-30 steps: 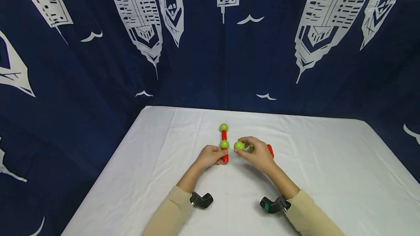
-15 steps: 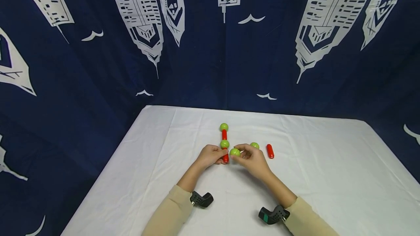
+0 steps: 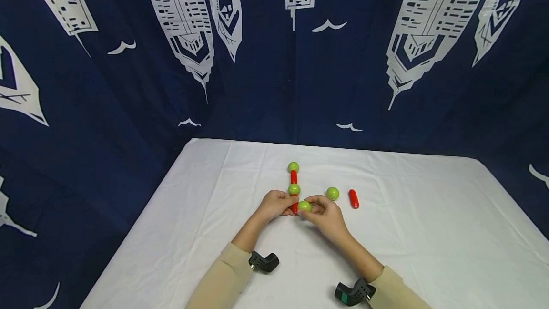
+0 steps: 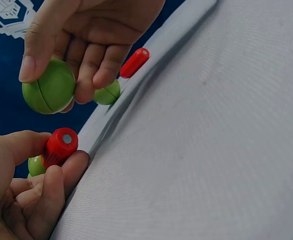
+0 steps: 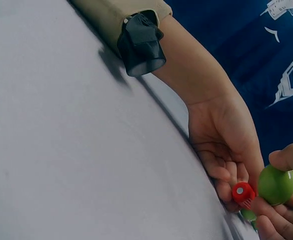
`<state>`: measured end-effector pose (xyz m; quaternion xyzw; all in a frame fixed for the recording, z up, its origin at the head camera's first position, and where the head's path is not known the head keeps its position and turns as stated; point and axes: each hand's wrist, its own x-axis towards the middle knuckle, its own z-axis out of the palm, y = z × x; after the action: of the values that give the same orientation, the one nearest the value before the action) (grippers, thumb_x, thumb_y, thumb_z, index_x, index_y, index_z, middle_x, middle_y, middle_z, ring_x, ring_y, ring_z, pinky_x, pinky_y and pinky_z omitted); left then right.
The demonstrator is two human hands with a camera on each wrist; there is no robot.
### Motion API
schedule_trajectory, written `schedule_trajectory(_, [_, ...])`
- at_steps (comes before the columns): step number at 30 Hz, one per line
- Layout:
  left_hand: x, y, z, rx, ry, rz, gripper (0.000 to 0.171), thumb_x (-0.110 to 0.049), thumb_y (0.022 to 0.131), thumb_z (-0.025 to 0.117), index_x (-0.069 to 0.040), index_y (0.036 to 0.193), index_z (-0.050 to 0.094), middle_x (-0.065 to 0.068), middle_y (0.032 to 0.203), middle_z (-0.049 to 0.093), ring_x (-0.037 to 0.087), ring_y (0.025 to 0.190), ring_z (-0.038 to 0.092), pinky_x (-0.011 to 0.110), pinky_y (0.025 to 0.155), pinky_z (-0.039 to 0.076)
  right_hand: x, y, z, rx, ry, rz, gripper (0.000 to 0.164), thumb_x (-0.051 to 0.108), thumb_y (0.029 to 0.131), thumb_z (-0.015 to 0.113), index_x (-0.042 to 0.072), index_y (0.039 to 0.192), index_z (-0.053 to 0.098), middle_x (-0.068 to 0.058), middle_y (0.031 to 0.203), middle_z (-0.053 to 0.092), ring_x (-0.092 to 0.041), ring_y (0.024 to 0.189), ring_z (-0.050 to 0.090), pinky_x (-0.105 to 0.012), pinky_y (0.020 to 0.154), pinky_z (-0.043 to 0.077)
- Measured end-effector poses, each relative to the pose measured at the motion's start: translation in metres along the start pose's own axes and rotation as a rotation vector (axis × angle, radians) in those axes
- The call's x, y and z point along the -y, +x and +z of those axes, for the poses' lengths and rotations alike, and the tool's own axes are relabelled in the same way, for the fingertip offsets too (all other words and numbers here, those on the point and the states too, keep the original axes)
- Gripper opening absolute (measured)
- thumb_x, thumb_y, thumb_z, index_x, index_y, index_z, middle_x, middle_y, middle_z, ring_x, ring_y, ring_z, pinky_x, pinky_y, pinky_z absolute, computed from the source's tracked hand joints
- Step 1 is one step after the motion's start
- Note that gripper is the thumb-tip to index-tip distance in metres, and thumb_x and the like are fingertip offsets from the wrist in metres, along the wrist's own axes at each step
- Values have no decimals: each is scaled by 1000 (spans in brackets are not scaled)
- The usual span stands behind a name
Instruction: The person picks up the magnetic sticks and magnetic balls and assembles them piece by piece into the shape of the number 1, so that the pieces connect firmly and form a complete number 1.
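Note:
A chain of alternating green balls and red rods lies on the white cloth in the head view, with a green ball (image 3: 293,167) at its far end. My left hand (image 3: 274,203) pinches the nearest red rod (image 4: 62,146) of that chain between thumb and fingers. A pale round disc shows on this rod's free end. My right hand (image 3: 328,218) holds a loose green ball (image 4: 49,87) by its fingertips, close beside that end. In the left wrist view a gap separates ball and rod.
Right of the chain, another green ball (image 3: 332,193) and a red rod (image 3: 353,199) lie apart on the white-covered table (image 3: 429,232). A dark blue printed curtain (image 3: 266,94) hangs behind the table's far edge.
My right hand has come nearer to me and leftward with the green ball, toward the rod's near end. The spare ball and rod are now uncovered. My left hand stays in place.

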<state>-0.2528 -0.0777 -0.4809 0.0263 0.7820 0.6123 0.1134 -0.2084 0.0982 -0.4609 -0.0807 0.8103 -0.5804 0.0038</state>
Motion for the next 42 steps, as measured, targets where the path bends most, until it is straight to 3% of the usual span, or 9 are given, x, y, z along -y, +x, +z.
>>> schedule_trajectory(9, [2, 1, 1, 2, -22, -1, 27, -21, 91, 69, 4, 81, 69, -1, 57, 60, 4, 50, 54, 13, 49, 45, -8, -3, 11, -31, 90, 50, 32, 6, 77, 81, 0, 101, 62, -5, 77, 66, -11, 66, 60, -20, 57, 46])
schedule_trajectory(21, [2, 0, 0, -8, 17, 19, 27, -21, 91, 69, 4, 82, 70, -3, 58, 58, 4, 51, 53, 14, 50, 45, -19, -10, 23, -43, 206, -46, 32, -5, 74, 80, -4, 97, 58, -8, 73, 67, -9, 66, 62, -18, 58, 50])
schedule_trajectory(31, [1, -1, -1, -6, 16, 33, 26, -20, 91, 69, 5, 81, 70, -4, 57, 58, 3, 51, 53, 14, 50, 45, -23, -13, 25, -52, 26, -154, 34, 6, 68, 88, 5, 89, 61, -2, 70, 60, -9, 59, 50, -19, 51, 36])
schedule_trajectory(42, [0, 0, 0, -12, 12, 14, 26, -21, 91, 69, 3, 81, 70, -3, 57, 58, 4, 51, 54, 15, 50, 45, -27, -11, 25, -46, -72, -240, 36, 9, 66, 91, 8, 85, 60, 5, 62, 53, -5, 53, 48, -20, 48, 39])
